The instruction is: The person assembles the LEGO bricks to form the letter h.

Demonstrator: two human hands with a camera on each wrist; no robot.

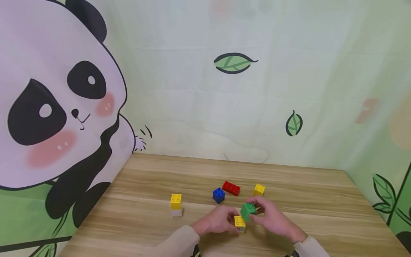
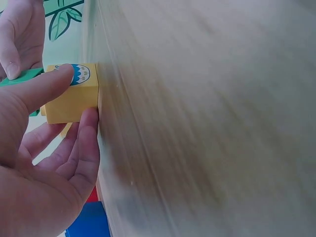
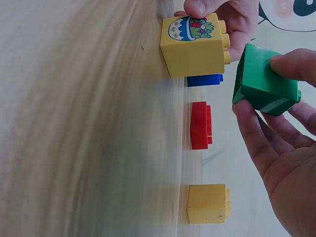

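My left hand [image 1: 219,219] grips a yellow brick [image 1: 239,223] low at the table, thumb on one side and fingers on the other. A printed bowl picture shows on that brick's side in the right wrist view [image 3: 193,47]. Between thumb and fingers, my right hand [image 1: 273,218] pinches a green brick [image 1: 248,211]. The green one is raised off the table, just beside and above the yellow brick's studs, its hollow underside partly visible in the right wrist view.
Behind the hands lie a blue brick [image 1: 218,195], a red brick [image 1: 231,188] and another yellow brick [image 1: 258,190]. To the left stands a yellow brick [image 1: 176,201] on a pale one [image 1: 177,212]. A printed panda cloth [image 1: 192,89] rises behind the wooden table [image 1: 144,178].
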